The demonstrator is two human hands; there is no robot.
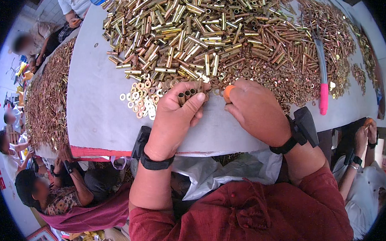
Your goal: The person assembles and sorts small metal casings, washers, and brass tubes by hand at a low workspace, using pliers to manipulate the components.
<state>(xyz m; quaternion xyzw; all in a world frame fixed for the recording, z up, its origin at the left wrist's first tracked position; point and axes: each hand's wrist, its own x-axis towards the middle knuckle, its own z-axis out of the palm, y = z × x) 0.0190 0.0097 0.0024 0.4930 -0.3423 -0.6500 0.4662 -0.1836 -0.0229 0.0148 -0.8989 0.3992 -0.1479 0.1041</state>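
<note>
Red sleeves nearest the lens, both forearms rising from the lower edge, each wrist strapped with a black band carrying a small black block; left hand (175, 117) curled shut around a small bundle of short brass tubes (187, 95), open ends showing just above the thumb, long axes running roughly up and away toward the heap; right hand (256, 110) just beside it, fingers curled down, an orange finger cot (228, 92) on one fingertip pressing toward the tube ends, whether pinching a piece cannot be told; loose brass washers (141, 97) scattered on the grey table (91, 104) just left of the left hand and under both sets of fingertips, so nearer the left; big heap of brass tubes (197, 28) beyond, well within reach of either hand; pink-handled brush (323, 83) lying lengthwise off to the right; white plastic bag (213, 169) hanging below the table edge; other seated people at left and right.
</note>
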